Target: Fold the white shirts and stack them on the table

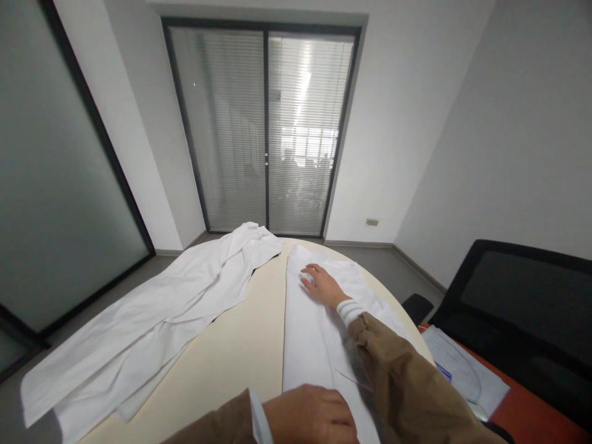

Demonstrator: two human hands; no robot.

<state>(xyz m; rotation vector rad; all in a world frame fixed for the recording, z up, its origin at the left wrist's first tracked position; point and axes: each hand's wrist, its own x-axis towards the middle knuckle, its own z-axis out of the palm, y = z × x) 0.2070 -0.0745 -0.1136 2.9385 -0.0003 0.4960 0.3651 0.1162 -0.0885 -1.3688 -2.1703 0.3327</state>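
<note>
One rumpled cloth [157, 320] lies near the flatter cloth [306, 345].

One head-worn view; facing forward, angled down

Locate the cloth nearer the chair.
In the head view, the cloth lies right of centre on the table, under the right hand and the left hand, between the other cloth at left and the chair.
</note>
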